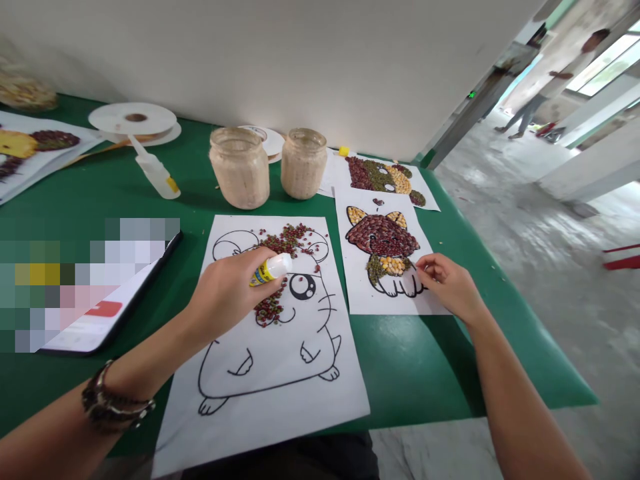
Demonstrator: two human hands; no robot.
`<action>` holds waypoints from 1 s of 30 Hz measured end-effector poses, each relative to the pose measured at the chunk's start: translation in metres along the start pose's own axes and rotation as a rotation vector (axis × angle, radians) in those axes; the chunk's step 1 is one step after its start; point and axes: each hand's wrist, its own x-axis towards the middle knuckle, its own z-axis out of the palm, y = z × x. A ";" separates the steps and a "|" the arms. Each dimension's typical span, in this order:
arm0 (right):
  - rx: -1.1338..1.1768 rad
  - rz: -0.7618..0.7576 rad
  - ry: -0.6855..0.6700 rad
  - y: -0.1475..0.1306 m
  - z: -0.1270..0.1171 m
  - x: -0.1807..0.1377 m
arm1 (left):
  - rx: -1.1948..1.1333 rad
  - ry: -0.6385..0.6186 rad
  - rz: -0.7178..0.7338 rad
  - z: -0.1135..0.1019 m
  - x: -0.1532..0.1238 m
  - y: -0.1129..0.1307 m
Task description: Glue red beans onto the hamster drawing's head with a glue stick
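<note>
Left hand (225, 283): grasping a yellow-labelled glue tube (270, 269), white end toward the upper right, held above the hamster drawing (280, 363). Drawing lies on the green tabletop (410, 373); red and green beans (270, 310) cover part of its head and the side of its face, with some scattered near the ears; body outline is bare paper. Right hand (453, 287): fingers curled, thumb and fingertips close together at the right edge of the cat's body on the cat picture (383, 235); cannot tell whether a bean is pinched there. Cat picture: dark red beans on head, yellow kernels in ears and chest. Behind the sheets: two open glass jars (241, 170). Farther left: a squeeze bottle (156, 175) lying near a white spool (133, 119).
</note>
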 end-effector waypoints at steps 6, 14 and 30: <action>0.167 0.040 0.152 -0.003 -0.002 0.000 | -0.008 0.021 0.025 -0.002 -0.001 0.000; 0.255 -0.192 0.020 -0.048 0.005 0.007 | -0.024 0.067 0.027 -0.005 -0.002 -0.001; -0.095 -0.557 -0.238 -0.134 0.088 0.063 | 0.000 0.102 0.004 0.000 0.003 -0.008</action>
